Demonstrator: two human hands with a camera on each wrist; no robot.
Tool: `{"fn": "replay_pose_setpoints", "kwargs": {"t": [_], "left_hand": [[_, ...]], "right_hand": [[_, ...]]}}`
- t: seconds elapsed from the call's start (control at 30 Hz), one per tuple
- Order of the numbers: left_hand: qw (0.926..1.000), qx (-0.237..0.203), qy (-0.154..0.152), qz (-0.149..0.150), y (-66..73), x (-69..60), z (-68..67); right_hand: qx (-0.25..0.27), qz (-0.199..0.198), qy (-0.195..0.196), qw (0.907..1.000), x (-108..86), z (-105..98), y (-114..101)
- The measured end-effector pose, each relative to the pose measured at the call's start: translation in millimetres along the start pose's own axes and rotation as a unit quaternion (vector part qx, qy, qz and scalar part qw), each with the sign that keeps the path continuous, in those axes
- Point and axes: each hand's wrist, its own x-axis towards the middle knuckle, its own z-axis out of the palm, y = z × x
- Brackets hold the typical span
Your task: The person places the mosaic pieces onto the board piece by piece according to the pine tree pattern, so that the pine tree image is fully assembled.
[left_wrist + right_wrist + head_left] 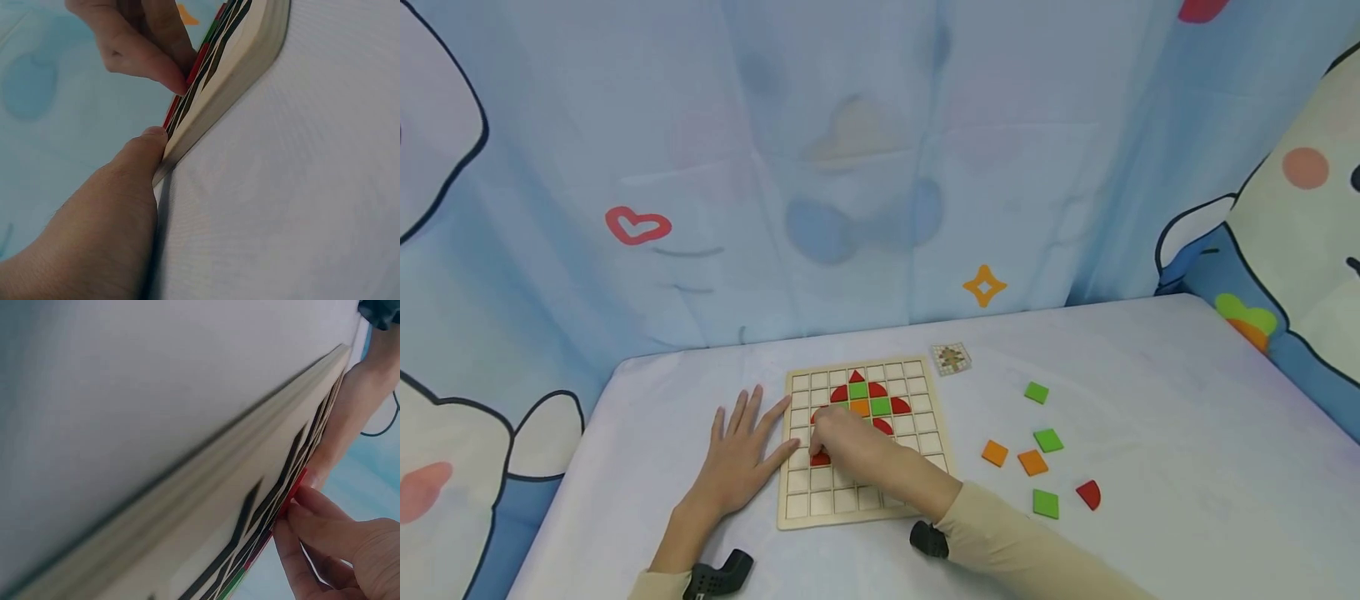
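While the left hand spreads against the gridded board, right hand pinching a red piece

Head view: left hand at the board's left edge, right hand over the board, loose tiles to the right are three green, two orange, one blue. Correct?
Not quite: the last loose tile is red, not blue, as the head view shows. The rest holds: left hand at the board's left edge, right hand over it, three green tiles and two orange tiles to the right.
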Motion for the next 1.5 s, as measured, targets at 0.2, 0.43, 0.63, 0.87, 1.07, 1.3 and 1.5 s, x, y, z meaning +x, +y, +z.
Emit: {"fn": "replay_pose_setpoints", "kwargs": {"t": [0.2,0.43,0.63,0.87,1.07,1.3,1.5], "left_hand": [[1.0000,0.002,0.002,0.004,1.7,1.4,-1.9],[1.0000,0.001,0.000,0.001,2.5,0.0,-2.8],[0.9999,0.008,0.000,-0.008,0.2,-3.5,1.4],[0.9999,0.009,-0.005,-0.013,1.7,-3.3,7.2],[0.9999,0.009,0.000,-0.010,3.2,-2.4,4.4],[0.9999,0.013,0.002,-0.004,2.4,-1.7,1.3],[0.9999,0.008,0.006,-0.001,3.5,-0.5,1.8]], "right_hand": [[0.011,-0.011,0.018,0.9997,-2.3,0,1],[0.043,-0.012,0.001,0.9990,-9.9,-1,4],[0.076,-0.025,-0.001,0.9968,-32.4,-9,9],[0.115,0.005,0.067,0.9911,-79.8,-36,41],[0.097,0.057,0.123,0.9860,-115.7,-68,101],[0.072,0.165,0.134,0.9745,-146.9,-91,166],[0.078,0.218,0.110,0.9664,-164.8,-98,194]]}}
